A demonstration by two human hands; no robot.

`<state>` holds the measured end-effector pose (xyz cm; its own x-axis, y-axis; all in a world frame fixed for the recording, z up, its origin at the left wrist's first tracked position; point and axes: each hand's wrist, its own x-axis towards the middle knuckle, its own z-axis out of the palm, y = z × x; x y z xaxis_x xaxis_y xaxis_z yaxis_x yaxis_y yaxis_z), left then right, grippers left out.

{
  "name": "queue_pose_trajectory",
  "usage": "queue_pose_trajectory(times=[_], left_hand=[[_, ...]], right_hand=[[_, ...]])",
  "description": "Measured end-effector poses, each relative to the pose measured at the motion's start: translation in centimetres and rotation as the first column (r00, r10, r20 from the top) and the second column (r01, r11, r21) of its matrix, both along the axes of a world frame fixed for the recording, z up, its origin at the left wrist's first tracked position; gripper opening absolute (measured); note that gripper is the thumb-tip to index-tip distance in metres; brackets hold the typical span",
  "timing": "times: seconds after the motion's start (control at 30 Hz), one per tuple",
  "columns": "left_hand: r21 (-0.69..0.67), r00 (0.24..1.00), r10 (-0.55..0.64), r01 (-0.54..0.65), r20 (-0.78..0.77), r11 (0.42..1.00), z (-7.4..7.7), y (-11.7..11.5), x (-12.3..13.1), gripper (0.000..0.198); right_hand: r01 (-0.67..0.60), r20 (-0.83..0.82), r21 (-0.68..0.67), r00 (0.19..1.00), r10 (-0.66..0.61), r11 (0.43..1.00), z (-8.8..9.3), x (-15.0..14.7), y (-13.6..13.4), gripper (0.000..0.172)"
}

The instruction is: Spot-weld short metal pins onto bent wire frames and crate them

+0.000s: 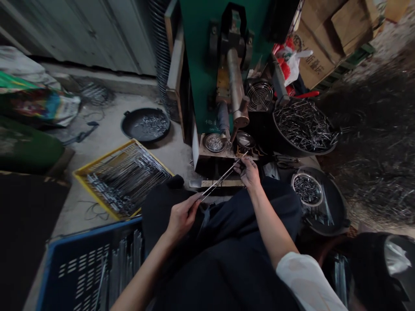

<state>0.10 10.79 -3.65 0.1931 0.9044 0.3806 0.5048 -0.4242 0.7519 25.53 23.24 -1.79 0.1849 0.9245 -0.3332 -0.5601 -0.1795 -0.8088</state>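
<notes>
My left hand (pixel 182 214) pinches the near end of a long thin metal rod (pixel 220 178) above my lap. The rod slants up to the right toward the base of a green machine (pixel 207 56). My right hand (pixel 249 170) closes its fingers around the rod's far end, just below two small round metal dishes (pixel 214 142) that sit on the machine's ledge. A thick metal cylinder (pixel 236 86) of the machine hangs over those dishes.
A yellow crate (pixel 121 177) of metal rods lies on the floor at left, a blue crate (pixel 90 268) with more rods nearer. A black pan (pixel 145 124) sits behind. At right, black basins (pixel 304 125) hold small metal pins; a small bowl (pixel 307 188) sits in another.
</notes>
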Motion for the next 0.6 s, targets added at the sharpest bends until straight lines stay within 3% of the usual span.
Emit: queue_pose_trajectory(times=[0.2,0.6], left_hand=[[0.082,0.994,0.107,-0.106,-0.008,0.991,-0.1,0.7,-0.3,0.024],[0.198,0.995,0.093,-0.086,-0.023,0.976,0.2,1.0,-1.3,0.021]], right_hand=[[-0.011,0.044,-0.001,0.999,0.011,1.000,0.3,-1.3,-0.3,0.021],[-0.015,0.070,0.070,0.997,0.010,0.997,1.0,-3.5,-1.1,0.032]])
